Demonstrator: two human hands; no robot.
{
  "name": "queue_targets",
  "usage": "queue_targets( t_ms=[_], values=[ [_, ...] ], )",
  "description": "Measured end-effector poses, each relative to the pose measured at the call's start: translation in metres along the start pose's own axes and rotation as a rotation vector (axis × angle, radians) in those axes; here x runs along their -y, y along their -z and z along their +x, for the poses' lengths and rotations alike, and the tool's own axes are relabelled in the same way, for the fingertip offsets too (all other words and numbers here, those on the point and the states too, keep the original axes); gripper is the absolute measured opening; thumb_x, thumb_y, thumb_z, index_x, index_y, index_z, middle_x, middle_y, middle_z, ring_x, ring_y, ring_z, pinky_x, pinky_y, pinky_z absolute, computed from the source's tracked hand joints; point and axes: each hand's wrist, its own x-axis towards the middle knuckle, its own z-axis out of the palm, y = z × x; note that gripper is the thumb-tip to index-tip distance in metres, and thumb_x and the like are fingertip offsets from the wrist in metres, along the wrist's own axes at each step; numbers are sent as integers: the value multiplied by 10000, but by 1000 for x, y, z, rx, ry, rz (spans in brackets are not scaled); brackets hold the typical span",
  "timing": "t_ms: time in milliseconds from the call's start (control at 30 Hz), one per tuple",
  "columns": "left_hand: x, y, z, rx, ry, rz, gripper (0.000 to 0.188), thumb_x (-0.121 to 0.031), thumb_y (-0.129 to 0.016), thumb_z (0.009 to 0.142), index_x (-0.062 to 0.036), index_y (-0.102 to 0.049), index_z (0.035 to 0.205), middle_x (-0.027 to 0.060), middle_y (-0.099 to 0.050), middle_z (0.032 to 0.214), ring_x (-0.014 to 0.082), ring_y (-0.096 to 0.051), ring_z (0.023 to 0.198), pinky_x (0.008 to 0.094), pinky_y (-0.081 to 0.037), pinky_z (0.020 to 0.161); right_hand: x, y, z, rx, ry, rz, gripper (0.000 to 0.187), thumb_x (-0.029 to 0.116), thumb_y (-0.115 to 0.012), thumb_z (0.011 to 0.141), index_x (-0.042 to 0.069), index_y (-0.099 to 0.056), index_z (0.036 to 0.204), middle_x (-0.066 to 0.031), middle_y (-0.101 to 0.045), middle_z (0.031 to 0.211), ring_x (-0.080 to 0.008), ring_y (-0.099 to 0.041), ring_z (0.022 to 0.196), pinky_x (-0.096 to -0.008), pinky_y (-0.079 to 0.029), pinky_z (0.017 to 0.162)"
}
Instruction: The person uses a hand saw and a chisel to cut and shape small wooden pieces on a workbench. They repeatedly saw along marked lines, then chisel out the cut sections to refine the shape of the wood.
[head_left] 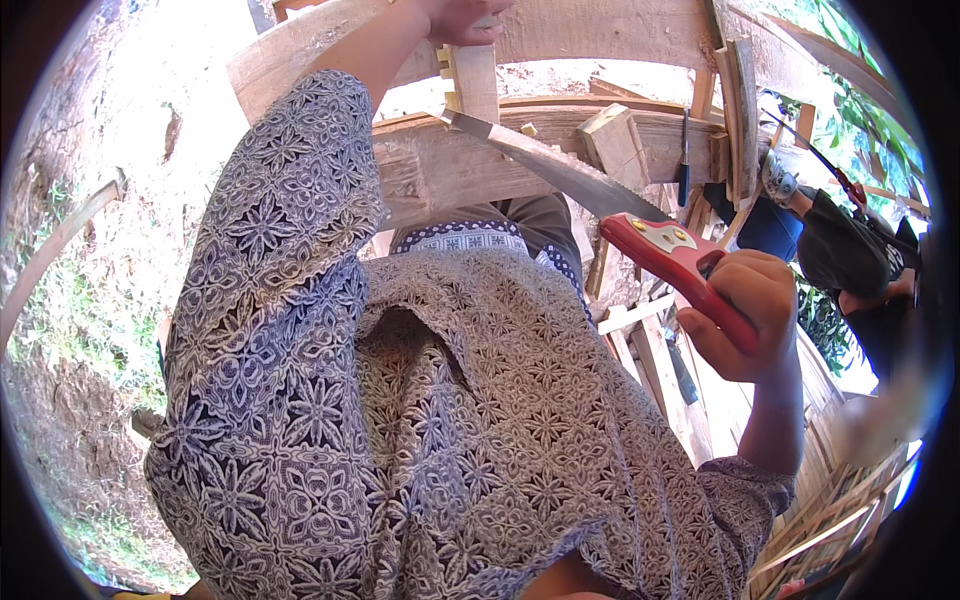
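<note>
My right hand (752, 312) is closed around the red handle (690, 275) of a handsaw. The saw's grey blade (570, 175) slants up and left, and its tip lies near a short wooden piece (474, 82). My left hand (465, 18), partly cut off by the top edge, is closed on the upper end of that piece. The short piece, with notched edges at its left side, stands across the gap between two thick boards. I cannot tell whether the blade touches the wood.
A near board (420, 170) carries a small wood block (613, 145). A dark-handled chisel-like tool (685, 165) hangs beside it. The far board (600, 30) spans the top. Another person (845, 245) is at the right, near wood offcuts. Grassy ground (85, 330) lies left.
</note>
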Motion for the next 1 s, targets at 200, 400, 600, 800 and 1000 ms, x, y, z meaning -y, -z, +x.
queue_targets(
  t_ms=[200, 400, 600, 800, 1000],
  values=[
    [-11, 8, -1, -73, -7, -10, 402, -467, -732, 756, -114, -680, 943, 90, -633, 1000, 293, -562, 1043, 471, -402, 1050, 0, -2, 11, 74, -4, -11, 329, 161, -835, 685, 64, -523, 643, -98, -524, 592, -322, -543, 511, -412, -413, 506],
    [-11, 23, -4, -123, -26, -40, 359, -454, -750, 739, -125, -691, 872, 83, -642, 980, 284, -578, 1026, 460, -423, 1023, 2, 4, 25, 135, 23, -58, 304, 146, -822, 681, 51, -533, 657, -107, -541, 600, -325, -560, 528, -416, -423, 523],
    [-8, 17, -1, -129, 91, -164, 328, -460, -785, 695, -154, -714, 791, 59, -681, 943, 265, -601, 1064, 448, -450, 984, 12, 24, 61, 258, -47, -135, 261, 135, -819, 710, 29, -581, 737, -114, -560, 623, -335, -574, 545, -420, -443, 553],
    [-4, 27, -7, -83, 108, -115, 310, -467, -783, 699, -174, -739, 791, 49, -702, 958, 257, -611, 1083, 442, -467, 964, 24, 18, 80, 261, -13, -171, 253, 128, -809, 733, 25, -580, 763, -135, -556, 650, -353, -576, 575, -416, -445, 566],
    [-5, 31, -3, -71, 110, -48, 276, -472, -769, 715, -203, -732, 766, 24, -700, 938, 251, -626, 1045, 449, -494, 925, 28, 9, 83, 274, 13, -204, 266, 140, -804, 773, 35, -561, 755, -129, -545, 653, -354, -566, 579, -428, -433, 557]
  ],
)
